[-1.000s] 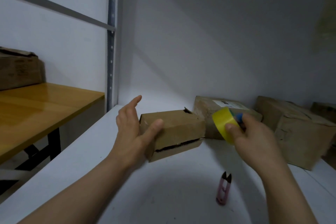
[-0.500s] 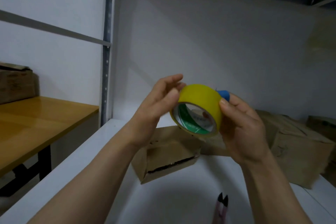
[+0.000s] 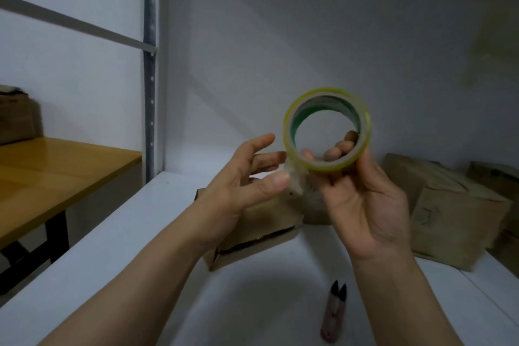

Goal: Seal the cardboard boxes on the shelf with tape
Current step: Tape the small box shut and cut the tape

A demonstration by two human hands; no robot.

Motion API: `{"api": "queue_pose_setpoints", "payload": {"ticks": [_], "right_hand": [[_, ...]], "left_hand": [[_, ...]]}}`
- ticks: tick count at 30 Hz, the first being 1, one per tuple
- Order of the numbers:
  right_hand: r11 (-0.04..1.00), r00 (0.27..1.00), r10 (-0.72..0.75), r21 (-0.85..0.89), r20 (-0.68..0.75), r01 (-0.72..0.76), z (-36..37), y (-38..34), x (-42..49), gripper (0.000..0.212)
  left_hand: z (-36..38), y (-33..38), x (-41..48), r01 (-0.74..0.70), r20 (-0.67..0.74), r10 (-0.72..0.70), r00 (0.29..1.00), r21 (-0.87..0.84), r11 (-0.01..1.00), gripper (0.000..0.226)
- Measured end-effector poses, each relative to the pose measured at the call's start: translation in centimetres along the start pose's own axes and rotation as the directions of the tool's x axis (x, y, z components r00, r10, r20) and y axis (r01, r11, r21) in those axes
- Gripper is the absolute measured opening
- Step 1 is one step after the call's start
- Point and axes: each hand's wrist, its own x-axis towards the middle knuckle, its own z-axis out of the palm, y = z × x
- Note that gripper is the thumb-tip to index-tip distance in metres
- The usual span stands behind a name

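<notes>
My right hand holds a yellow tape roll upright at chest height, its fingers curled through the core. My left hand pinches the clear loose end of the tape at the roll's lower left edge. Below the hands, a small cardboard box with a gaping lid seam lies on the white shelf, partly hidden by my left wrist. A larger cardboard box sits to the right.
Pink thread snips lie on the shelf near its front, right of centre. Further boxes stand at the far right. A wooden table with a box on it stands left of the shelf post.
My right hand lifted the roll from beside the boxes and turned its open core toward me. My left hand left the small box, came up to the roll and took the tape end.
</notes>
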Motion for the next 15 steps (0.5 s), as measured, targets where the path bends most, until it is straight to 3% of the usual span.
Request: {"api": "queue_pose_setpoints", "payload": {"ticks": [4,7,9,11,13,15], "right_hand": [[0.995,0.987,0.101,-0.018,0.126,-0.099,-0.6,0.4,-0.2,0.019],[0.966,0.977,0.165,-0.22,0.137,-0.133,-0.7,0.3,-0.5,0.027],[0.886,0.977,0.187,-0.448,0.106,-0.121,-0.6,0.4,-0.7,0.036],[0.741,0.96,0.254,-0.662,0.119,-0.114,-0.3,0.6,-0.9,0.049],[0.661,0.933,0.331,-0.741,0.142,-0.122,-0.2,0.7,-1.1,0.057],[0.651,0.916,0.363,-0.75,0.174,-0.116,-0.1,0.2,-1.2,0.057]], "left_hand": [[1.7,0.3,-0.3,0.006,-0.026,-0.01,1.0,-0.165,0.986,0.074],[1.7,0.6,-0.1,-0.009,-0.183,-0.024,0.983,-0.179,0.984,0.045],[1.2,0.6,-0.2,-0.045,-0.252,0.049,0.966,0.022,0.999,0.033],[1.2,0.6,-0.3,-0.076,-0.272,0.153,0.95,0.274,0.959,0.042],[1.3,0.7,-0.6,-0.113,-0.281,0.23,0.932,0.376,0.92,0.037],[0.9,0.7,-0.8,-0.199,-0.281,0.372,0.885,0.493,0.847,0.032]]}}
